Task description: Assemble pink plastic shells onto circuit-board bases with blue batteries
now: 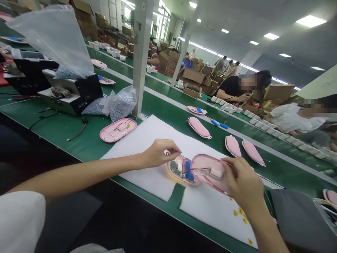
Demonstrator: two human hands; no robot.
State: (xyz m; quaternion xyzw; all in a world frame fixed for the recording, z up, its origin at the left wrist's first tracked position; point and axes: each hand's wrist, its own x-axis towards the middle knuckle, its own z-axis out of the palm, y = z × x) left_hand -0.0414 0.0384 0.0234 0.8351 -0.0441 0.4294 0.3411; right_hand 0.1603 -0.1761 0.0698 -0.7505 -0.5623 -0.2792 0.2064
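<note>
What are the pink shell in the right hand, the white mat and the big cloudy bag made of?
Pink shell: probably hard plastic; smooth, slightly shiny, stiff-looking. White mat: maybe foam; soft-looking and matte, but could be cloth. Bag: likely thin plastic; cloudy, creased, partly see-through.

"What does the worktop (pixel 84 149) look like?"
"Green, with a white foam sheet (pixel 155 133) spread over part of it."
"Left of the sheet?"
"A pink shell half (pixel 118 130) at its edge, a red-and-black cable (pixel 79 131), a clear bag of small grey parts (pixel 122 105)."
"Beyond?"
"Three pink oval casings (pixel 199 127) and blue cylinders (pixel 223 125)."
</note>
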